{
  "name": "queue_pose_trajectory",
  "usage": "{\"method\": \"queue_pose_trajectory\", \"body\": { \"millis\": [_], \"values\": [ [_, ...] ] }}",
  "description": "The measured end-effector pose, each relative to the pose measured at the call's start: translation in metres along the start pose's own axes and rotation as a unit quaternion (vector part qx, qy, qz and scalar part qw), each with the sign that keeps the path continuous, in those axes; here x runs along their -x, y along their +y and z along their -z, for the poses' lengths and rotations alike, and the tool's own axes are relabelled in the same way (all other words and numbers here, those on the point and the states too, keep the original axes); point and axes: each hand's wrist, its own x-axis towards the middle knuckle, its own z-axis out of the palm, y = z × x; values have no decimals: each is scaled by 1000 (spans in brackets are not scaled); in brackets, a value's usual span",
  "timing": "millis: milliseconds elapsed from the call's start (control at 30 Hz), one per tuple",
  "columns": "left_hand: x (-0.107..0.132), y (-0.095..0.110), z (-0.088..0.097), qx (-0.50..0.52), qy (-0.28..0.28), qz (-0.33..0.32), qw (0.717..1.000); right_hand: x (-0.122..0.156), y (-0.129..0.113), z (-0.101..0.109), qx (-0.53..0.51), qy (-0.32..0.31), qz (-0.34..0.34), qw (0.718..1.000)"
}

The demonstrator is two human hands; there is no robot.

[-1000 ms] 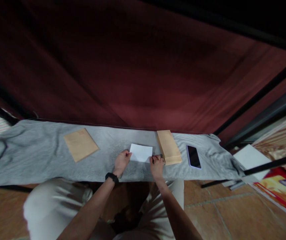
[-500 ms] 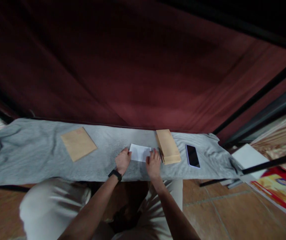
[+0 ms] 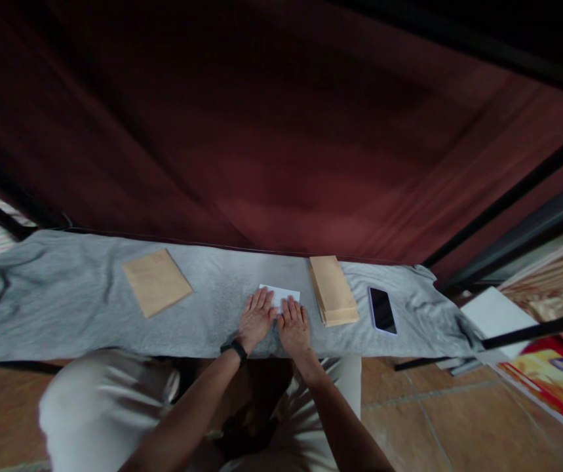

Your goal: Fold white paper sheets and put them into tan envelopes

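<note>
A white sheet of paper (image 3: 285, 292) lies on the grey cloth in front of me, partly covered by both hands. My left hand (image 3: 256, 319), with a black band at the wrist, rests flat on the paper's left part, fingers stretched out. Flat on its right part lies my right hand (image 3: 294, 326), fingers pointing away from me. The two hands nearly touch at the thumbs. Just right of them stands a stack of brown envelopes (image 3: 333, 285). A single brown envelope (image 3: 157, 282) lies farther left.
A phone (image 3: 383, 310) with a pale purple edge lies right of the stack. The grey cloth (image 3: 75, 295) covers a narrow surface, with a dark red fabric wall (image 3: 261, 164) behind. Black bars and a red and yellow box (image 3: 554, 373) are at the right.
Both hands have moved from the paper's side edges inward onto it. The left hand's fingers have gone from gripping the edge to lying flat.
</note>
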Motion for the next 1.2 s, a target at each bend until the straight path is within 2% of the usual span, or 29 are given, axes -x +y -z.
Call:
{"method": "queue_pose_trajectory", "body": {
  "millis": [200, 433, 567, 733, 867, 1033, 1133, 1200],
  "values": [
    [5, -13, 2, -20, 7, 42, 999, 6, 3, -1, -1, 25, -35, 999],
    [13, -27, 10, -23, -4, 43, 999, 6, 16, 7, -8, 35, -52, 998],
    [13, -27, 9, -26, -4, 45, 999, -12, -4, 5, -18, 32, -14, 999],
    [15, -29, 9, -37, -4, 38, 999, -24, -26, -11, -31, -8, 53, 998],
    [17, -29, 11, -38, 3, 36, 999, -19, -13, -19, -6, 19, 43, 999],
    [25, -28, 13, -36, 12, 54, 998, -10, 11, -19, 3, 53, 26, 998],
    [37, -40, 22, -35, 37, 64, 997, -6, 17, -19, 4, 62, 31, 998],
    [46, -59, 35, -46, 70, 94, 992, -5, 19, -20, 6, 64, 35, 997]
  ]
}}
